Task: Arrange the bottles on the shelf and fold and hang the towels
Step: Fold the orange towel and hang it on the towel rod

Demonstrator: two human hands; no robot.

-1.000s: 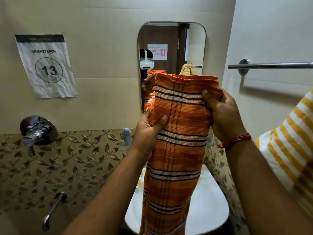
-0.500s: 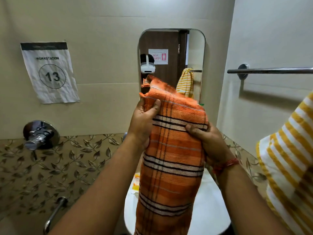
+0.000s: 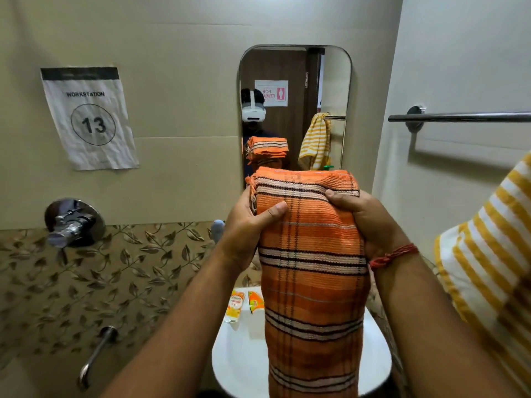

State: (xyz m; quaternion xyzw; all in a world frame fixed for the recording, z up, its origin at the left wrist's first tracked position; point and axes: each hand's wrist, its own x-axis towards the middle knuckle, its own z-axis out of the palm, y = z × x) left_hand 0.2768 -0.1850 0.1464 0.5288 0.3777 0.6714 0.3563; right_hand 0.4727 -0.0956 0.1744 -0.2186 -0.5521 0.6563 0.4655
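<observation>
Beige tile covers the upper wall (image 3: pixel 186 38), and a band of brown leaf-patterned tile (image 3: pixel 115 268) runs below it. A paper sign (image 3: pixel 89 119) reading "WORKSTATION 13" is stuck to the wall left of a rounded mirror (image 3: pixel 333 81). A chrome valve (image 3: pixel 73 222) and a spout (image 3: pixel 96 357) sit on the left. On the right wall a metal towel bar (image 3: pixel 459 117) is mounted, with a yellow-striped towel (image 3: pixel 488 254) hanging at the right edge of view. Below is a white basin (image 3: pixel 244 363), with two orange sachets (image 3: pixel 244 304) at its back rim. Over the basin, the folded orange plaid towel (image 3: pixel 310 282) is held up: the left hand (image 3: pixel 250 225) grips its left edge with the thumb across the front, and the right hand (image 3: pixel 365 219) clutches its right edge.
</observation>
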